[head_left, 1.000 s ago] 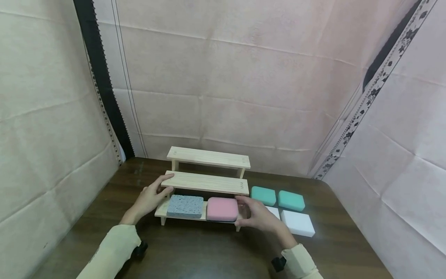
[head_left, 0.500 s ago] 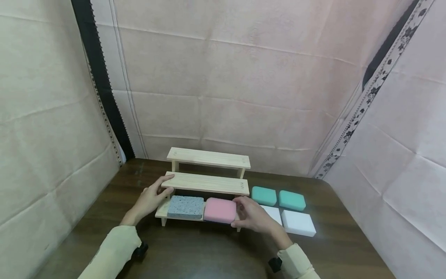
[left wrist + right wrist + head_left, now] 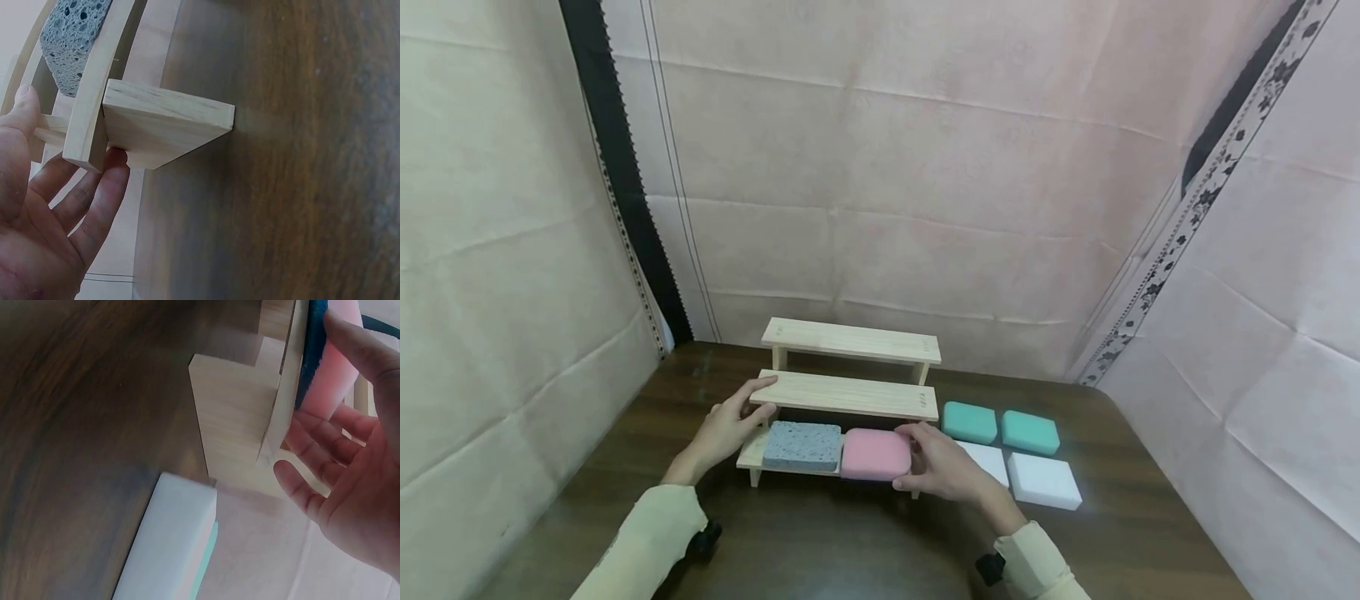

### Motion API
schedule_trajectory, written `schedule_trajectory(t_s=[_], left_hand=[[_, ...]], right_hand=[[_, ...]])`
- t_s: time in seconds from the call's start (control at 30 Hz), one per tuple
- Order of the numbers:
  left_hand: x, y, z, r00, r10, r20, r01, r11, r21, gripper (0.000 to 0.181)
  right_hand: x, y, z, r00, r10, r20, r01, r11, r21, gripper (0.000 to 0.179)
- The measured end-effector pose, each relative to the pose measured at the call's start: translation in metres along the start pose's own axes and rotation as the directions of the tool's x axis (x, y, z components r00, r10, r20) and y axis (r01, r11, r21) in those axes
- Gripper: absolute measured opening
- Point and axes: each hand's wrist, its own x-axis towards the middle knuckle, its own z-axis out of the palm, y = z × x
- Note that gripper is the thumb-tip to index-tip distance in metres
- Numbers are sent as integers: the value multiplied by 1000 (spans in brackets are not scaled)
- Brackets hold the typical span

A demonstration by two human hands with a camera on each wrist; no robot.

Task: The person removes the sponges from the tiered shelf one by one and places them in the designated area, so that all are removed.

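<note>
A three-tier pale wooden rack (image 3: 842, 393) stands on the table. On its lowest tier lies a blue-grey porous sponge (image 3: 802, 446), and right beside it a pink sponge (image 3: 875, 454) with a dark blue scouring layer underneath, seen in the right wrist view. My left hand (image 3: 718, 437) grips the rack's left end; in the left wrist view its fingers (image 3: 103, 206) curl round the wood near a leg. With thumb and fingers, my right hand (image 3: 951, 467) pinches the pink sponge at its right end, over the lowest tier.
Two teal sponges (image 3: 1028, 431) and two white sponge blocks (image 3: 1043, 480) lie on the brown wooden table (image 3: 820, 542), right of the rack. Pale cloth (image 3: 910, 208) hangs behind the table and along both sides.
My right hand has shifted the pink sponge slightly left, closer to the blue-grey sponge. The left hand has stayed on the rack's left end.
</note>
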Motion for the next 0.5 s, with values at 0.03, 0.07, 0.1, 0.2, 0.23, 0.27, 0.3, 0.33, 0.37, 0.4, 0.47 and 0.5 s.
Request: schedule_trajectory(t_s=[0.03,0.07,0.1,0.2,0.23,0.27,0.3,0.33,0.37,0.4,0.47,0.5], left_hand=[[-1,0,1,1000,0,-1,0,1000,-3,54],[-2,0,1,1000,0,-2,0,1000,-4,54],[-2,0,1,1000,1,-4,-1,1000,-4,54],[-3,-1,0,1000,6,-5,-6,1000,5,55],[-3,-1,0,1000,6,-5,-6,1000,6,55],[-2,-1,0,1000,8,-7,-8,1000,11,55],[-2,0,0,1000,11,-10,-11,1000,14,54],[-1,0,0,1000,17,-10,-16,1000,18,54],[0,1,0,1000,17,-15,-17,1000,20,54],[1,1,0,1000,18,-17,-18,1000,26,54],[1,1,-1,1000,18,-16,-17,999,30,54],[1,1,-1,1000,16,-13,-15,1000,26,54]], right_hand=[[-2,1,-1,1000,1,7,-1,1000,15,70],[-4,3,-2,1000,3,14,-4,1000,31,70],[-7,4,-3,1000,6,18,-6,999,46,70],[-14,7,-7,999,21,25,-22,997,71,72],[-17,8,-8,999,28,28,-30,997,76,73],[-20,9,-10,999,32,26,-34,996,82,74],[-23,10,-12,999,33,21,-35,996,80,74],[-26,11,-13,999,34,16,-36,996,79,74],[-29,13,-15,999,37,12,-38,996,78,74],[-31,14,-17,999,38,8,-39,996,81,74],[-35,16,-20,999,38,0,-38,996,80,73],[-37,17,-21,999,43,-1,-43,996,76,72]])
